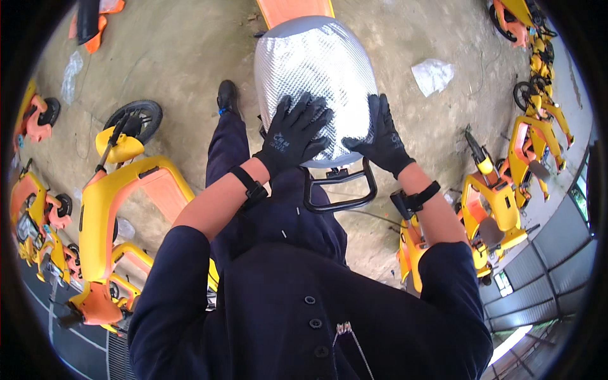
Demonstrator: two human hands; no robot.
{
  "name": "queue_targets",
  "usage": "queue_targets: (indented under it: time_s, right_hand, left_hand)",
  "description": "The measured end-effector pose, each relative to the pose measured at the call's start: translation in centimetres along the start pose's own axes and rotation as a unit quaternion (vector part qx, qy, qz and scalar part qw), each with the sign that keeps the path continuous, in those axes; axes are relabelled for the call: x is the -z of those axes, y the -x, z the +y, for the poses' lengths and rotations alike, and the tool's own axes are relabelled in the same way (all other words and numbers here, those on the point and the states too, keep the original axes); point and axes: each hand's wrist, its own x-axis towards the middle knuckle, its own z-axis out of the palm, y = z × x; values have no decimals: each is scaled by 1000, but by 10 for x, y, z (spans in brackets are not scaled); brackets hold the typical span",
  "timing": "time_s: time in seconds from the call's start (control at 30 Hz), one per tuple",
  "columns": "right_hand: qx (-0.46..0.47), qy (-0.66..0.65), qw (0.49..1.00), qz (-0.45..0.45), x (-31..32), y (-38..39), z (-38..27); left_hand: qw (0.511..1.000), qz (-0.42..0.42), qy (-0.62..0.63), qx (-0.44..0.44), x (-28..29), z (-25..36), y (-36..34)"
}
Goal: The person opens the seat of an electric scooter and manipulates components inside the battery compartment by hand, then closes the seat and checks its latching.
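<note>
Left hand [292,134], right hand [384,140] splayed on silver cover [323,69].

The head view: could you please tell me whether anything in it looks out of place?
Crumpled translucent plastic pieces lie loose on the floor either side of the silver-covered seat, looking like stray wrapping.

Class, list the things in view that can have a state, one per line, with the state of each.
Silver textured cover, spread out
Left hand, gloved, open, resting on the cover
Right hand, gloved, thumb and fingers apart, touching the cover's edge
Black metal loop, uncovered
Plastic sheet, crumpled
Left wristband, fastened
Right wristband, fastened
Large yellow scooter, riderless
</note>
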Motion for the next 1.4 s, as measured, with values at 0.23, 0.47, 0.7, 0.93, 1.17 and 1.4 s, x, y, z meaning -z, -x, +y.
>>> queue_targets:
  time_s: [0.23, 0.47, 0.7, 0.93, 1.17, 1.4]
  right_hand:
    - [-131, -301, 942, 72, -13, 22, 14]
    - [-209, -535, 818, 29, -3, 18, 13]
    - [-76, -476, 867, 124, 40, 11, 18]
    - [86, 0, 976, 198, 77, -13, -12]
    - [-124, -486, 837, 219, 100, -37, -80]
    - [-14, -274, 910, 311, 95, -60, -53]
  left_hand:
    - [856, 43, 298, 420, -26, -13, 37]
    - [909, 36, 129, 394, -76, -22, 80]
    - [336, 193, 870, 305, -29, -32, 62]
    - [335, 272, 889, 152, -4, -22, 17]
    - [94, 186, 974, 91, 4, -37, -7]
    - [352, 291, 847, 274, -55, -74, 0]
